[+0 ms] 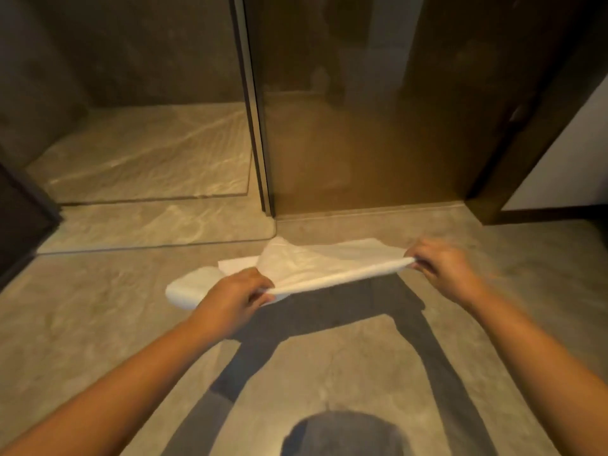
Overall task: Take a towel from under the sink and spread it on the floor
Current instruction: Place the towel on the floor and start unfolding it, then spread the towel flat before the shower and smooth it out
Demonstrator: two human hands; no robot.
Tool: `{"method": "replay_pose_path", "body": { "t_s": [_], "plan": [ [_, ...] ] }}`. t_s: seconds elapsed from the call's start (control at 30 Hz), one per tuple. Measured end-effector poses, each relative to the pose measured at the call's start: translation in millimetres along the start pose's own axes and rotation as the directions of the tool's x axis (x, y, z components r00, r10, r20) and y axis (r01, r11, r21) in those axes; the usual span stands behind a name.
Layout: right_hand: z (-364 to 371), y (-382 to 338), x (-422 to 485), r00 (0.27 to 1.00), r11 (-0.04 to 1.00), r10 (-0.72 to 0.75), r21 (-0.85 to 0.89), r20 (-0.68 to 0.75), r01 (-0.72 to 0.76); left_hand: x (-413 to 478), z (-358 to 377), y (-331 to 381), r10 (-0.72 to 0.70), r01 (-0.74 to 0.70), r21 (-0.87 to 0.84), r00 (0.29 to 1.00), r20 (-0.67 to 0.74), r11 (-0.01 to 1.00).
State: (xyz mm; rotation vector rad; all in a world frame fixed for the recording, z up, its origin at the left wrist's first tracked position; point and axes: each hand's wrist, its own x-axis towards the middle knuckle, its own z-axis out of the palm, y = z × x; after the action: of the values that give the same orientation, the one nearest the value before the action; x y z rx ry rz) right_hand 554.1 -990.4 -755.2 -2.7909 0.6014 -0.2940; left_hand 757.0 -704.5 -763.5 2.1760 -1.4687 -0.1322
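A white towel (312, 268) is stretched between my two hands just above the grey stone floor (98, 324). My left hand (237, 291) grips the towel's near left corner. At the near right corner, my right hand (441, 261) pinches the cloth. The near edge is taut and raised; the far edge lies on the floor close to the glass panel. A still-folded part of the towel (190, 287) rests on the floor to the left of my left hand.
A glass shower screen (362, 126) with a metal frame post (253, 110) stands just beyond the towel. The wet shower floor (148, 153) lies at the back left behind a low step. A dark door frame (526, 143) stands at the right, dark furniture (19, 218) at the left edge.
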Motion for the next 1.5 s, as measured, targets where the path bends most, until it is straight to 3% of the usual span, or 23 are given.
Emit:
{"method": "replay_pose_path", "body": {
  "t_s": [0.07, 0.13, 0.23, 0.43, 0.6, 0.73, 0.97, 1.17, 1.33, 1.5],
  "plan": [
    [46, 12, -36, 0.98, 0.998, 0.017, 0.055, 0.198, -0.028, -31, 51, -10, -0.141, 0.152, -0.047, 0.973, 0.182, 0.987],
    [90, 22, -66, 0.915, 0.989, 0.072, 0.088, 0.396, -0.116, -61, 95, -21, -0.254, 0.289, -0.034, 0.886, 0.387, 0.957],
    [128, 35, -96, 0.824, 0.923, 0.187, 0.193, 0.535, -0.334, -86, 125, -27, -0.301, 0.393, -0.057, 0.783, 0.543, 0.918],
    [148, 59, -94, 0.842, 0.798, 0.408, 0.309, 0.353, -0.517, -58, 132, -26, -0.355, 0.417, -0.055, 0.83, 0.431, 0.907],
    [172, 70, -90, 0.796, 0.747, 0.538, 0.281, 0.278, -0.603, -39, 150, -28, -0.376, 0.444, -0.117, 0.85, 0.368, 0.888],
    [184, 73, -86, 0.748, 0.695, 0.617, 0.276, 0.246, -0.664, -30, 168, -25, -0.427, 0.524, -0.24, 0.83, 0.359, 0.817],
    [193, 83, -80, 0.689, 0.618, 0.688, 0.315, 0.228, -0.721, -38, 190, -33, -0.454, 0.541, -0.167, 0.808, 0.375, 0.824],
    [196, 94, -77, 0.589, 0.508, 0.768, 0.319, 0.253, -0.8, -40, 195, -36, -0.455, 0.54, -0.197, 0.818, 0.352, 0.818],
    [200, 89, -80, 0.57, 0.42, 0.782, 0.463, 0.252, -0.781, -41, 197, -39, -0.468, 0.545, -0.186, 0.817, 0.337, 0.818],
    [200, 90, -83, 0.615, 0.437, 0.762, 0.539, 0.205, -0.721, -40, 200, -40, -0.479, 0.551, -0.176, 0.814, 0.328, 0.816]
  ]
}}
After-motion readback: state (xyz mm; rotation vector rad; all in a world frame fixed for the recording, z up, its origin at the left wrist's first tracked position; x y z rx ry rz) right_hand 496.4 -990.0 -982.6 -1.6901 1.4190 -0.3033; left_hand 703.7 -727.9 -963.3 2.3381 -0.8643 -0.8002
